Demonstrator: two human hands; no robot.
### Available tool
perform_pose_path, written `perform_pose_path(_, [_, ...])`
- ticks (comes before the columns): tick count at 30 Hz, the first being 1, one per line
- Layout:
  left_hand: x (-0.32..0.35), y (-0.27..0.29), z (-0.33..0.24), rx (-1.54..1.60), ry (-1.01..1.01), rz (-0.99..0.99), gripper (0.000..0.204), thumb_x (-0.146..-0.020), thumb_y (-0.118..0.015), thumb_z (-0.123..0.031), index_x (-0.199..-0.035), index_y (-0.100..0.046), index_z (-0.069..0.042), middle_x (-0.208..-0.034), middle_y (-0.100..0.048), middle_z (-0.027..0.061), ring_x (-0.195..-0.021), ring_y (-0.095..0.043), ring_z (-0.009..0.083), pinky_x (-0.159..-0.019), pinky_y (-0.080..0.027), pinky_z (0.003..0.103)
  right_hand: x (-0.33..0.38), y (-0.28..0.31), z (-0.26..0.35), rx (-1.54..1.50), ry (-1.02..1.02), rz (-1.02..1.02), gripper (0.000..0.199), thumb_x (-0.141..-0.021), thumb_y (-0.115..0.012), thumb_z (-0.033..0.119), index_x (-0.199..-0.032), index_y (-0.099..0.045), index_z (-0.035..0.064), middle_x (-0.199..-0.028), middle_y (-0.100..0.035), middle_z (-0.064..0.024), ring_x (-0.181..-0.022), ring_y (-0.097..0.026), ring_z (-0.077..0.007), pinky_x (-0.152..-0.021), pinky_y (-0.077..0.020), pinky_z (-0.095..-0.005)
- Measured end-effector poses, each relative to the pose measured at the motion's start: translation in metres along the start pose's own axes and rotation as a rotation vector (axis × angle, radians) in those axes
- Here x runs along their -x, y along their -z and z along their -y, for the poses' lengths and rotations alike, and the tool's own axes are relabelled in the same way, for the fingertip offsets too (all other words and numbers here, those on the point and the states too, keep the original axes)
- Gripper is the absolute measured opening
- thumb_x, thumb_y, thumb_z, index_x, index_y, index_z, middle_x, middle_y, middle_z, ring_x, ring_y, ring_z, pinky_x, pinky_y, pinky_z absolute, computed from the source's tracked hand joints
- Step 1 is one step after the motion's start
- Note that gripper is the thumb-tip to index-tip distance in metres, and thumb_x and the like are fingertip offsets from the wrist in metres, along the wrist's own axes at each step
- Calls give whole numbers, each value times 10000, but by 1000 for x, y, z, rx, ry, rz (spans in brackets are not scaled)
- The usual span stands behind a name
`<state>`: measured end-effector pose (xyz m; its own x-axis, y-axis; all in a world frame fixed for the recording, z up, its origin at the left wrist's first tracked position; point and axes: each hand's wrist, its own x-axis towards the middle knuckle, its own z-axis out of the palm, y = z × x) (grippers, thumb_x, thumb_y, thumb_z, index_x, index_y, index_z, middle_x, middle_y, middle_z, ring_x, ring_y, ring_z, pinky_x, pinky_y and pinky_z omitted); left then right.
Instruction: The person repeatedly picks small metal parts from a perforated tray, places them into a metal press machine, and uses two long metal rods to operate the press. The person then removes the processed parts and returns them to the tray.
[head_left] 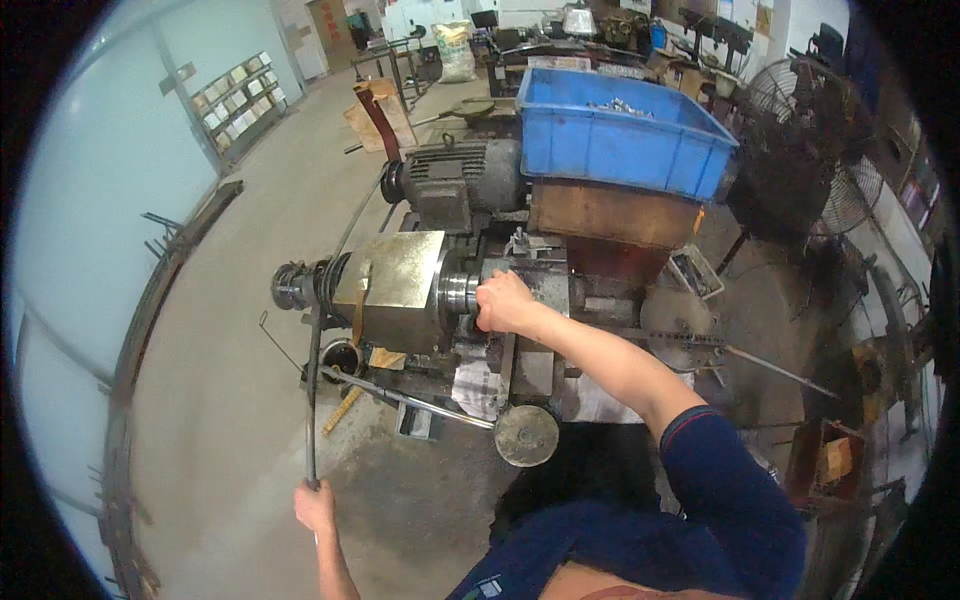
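Note:
My left hand [315,508] is closed round the lower end of a long metal lever [312,410], which rises to the belt-driven end of a small lathe-like machine. Its spindle housing carries a flat metal plate [395,270] on top. At the other end, a shiny spindle collar [460,292] sticks out. My right hand [508,302] is right beside that collar with its fingers curled inward. Whatever they grip is hidden behind the hand. Below it, a round metal disc [527,436] sits at the end of a shiny bar [430,405].
Behind the spindle stands an electric motor [460,180]. A blue plastic crate [625,150] with small metal parts rests on a brown box [610,212]. To the right is a large, dark fan [800,150]. Long bars [145,330] lie along the left wall.

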<state>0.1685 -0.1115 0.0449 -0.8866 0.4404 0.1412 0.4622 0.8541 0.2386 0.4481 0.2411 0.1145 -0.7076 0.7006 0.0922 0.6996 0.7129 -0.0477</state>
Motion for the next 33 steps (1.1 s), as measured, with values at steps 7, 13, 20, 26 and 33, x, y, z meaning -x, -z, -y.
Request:
perform_pose_path(7, [19,11,-12,71,-6,54,391,-655,-627,-267,-936,-579,1,-844,-605,199,-822,-581,362,-729,-445,422,7,2,-6,24,-40,-83,214,-533,-569,201,-648,-641,36,-739,-624,-140,-821,-554,-308,-767,-411,-405])
perform_pose_path(13, [-18,-16,30,299,-36,371,369,-636,-673,-233,-861,-571,42,-841,-593,226,-816,-575,367,-717,-445,397,49,83,-57,-32,117,-304,217,-509,-600,234,-632,-652,63,-806,-602,-149,-825,-535,-306,-761,-424,-423])
perform_pose_path(20, [-67,-23,-26,479,-200,456,269,-703,-638,-160,-835,-547,56,-594,-565,143,-516,-588,233,-482,-471,334,55,180,-118,126,-244,-748,536,-570,-608,152,-1099,-533,108,-1193,-423,-249,-935,-490,-389,-866,-413,-415])
perform_pose_path(26, [-67,-29,-19,841,-162,582,275,-756,-609,-147,-907,-504,59,-634,-554,110,-521,-568,195,-448,-471,319,142,127,-103,-201,-12,-553,428,-533,-600,180,-938,-614,39,-1193,-450,-235,-995,-495,-373,-862,-414,-408])
perform_pose_path(33, [-67,-21,1,904,-154,713,385,-760,-636,-200,-970,-472,78,-644,-533,105,-529,-530,186,-492,-485,325,352,23,-144,-324,-548,-346,367,-541,-581,163,-880,-623,28,-1007,-569,-172,-900,-548,-334,-768,-449,-369])
